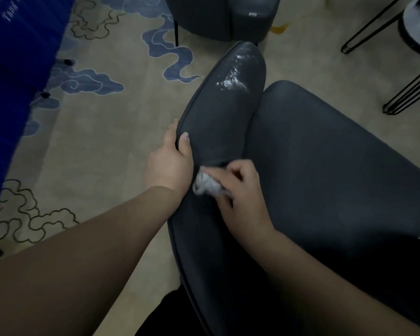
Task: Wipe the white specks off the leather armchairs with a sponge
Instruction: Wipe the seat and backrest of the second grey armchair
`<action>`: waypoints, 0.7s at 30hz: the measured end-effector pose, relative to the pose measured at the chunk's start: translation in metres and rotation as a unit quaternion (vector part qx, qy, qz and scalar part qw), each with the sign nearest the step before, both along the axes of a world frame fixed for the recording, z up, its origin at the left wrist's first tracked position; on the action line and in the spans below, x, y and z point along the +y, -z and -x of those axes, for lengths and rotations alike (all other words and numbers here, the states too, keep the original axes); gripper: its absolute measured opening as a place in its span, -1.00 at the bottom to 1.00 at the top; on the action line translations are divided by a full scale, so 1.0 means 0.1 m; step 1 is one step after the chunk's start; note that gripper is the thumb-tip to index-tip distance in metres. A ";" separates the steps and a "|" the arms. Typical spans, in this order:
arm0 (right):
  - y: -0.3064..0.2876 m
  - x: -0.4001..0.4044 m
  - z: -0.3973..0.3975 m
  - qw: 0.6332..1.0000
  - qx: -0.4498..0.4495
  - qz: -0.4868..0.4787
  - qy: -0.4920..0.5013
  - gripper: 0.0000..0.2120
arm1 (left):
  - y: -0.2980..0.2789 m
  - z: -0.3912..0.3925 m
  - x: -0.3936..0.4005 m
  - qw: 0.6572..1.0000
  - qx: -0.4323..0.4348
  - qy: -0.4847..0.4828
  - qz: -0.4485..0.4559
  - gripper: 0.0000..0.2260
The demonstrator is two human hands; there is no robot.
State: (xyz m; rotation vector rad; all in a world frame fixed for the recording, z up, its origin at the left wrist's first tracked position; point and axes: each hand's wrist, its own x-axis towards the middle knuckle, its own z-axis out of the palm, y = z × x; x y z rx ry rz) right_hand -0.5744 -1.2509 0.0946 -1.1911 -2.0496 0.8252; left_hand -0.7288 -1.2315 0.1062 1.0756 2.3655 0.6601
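Our left hand [171,157] grips the armrest [218,122] edge, thumb on top and fingers curled round the outside. Just beside it, our right hand [238,190] pinches the sponge [207,185] in bent fingers and presses it on the leather. The specks [230,78] lie well beyond both hands, near the armrest's far tip. We judge we should keep the left hand bracing and push the sponge forward in one long, firm stroke through the patch, lifting the powder off, not smearing it toward the seat [325,154].
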 end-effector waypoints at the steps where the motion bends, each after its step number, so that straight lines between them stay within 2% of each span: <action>1: 0.01 0.13 0.10 1.000 0.005 0.007 0.023 -0.59 | 0.01 0.01 0.01 1.000 -0.005 -0.004 0.001 -0.60; 6: 0.07 0.67 0.32 0.989 0.063 0.084 0.108 -0.65 | 0.03 0.02 -0.02 0.999 -0.034 -0.003 -0.005 -0.60; 13: 0.07 0.06 0.08 0.993 0.053 0.066 0.086 -0.57 | -0.04 0.01 -0.01 0.999 -0.030 0.042 0.008 -0.60; 17: 0.06 0.71 0.39 0.987 0.049 0.054 0.145 -0.63 | -0.08 0.16 0.26 0.993 0.005 0.116 0.036 -0.61; 21: 0.04 0.99 0.54 0.969 0.083 0.090 0.215 -0.67 | -0.14 0.25 0.87 0.984 -0.069 0.158 0.039 -0.64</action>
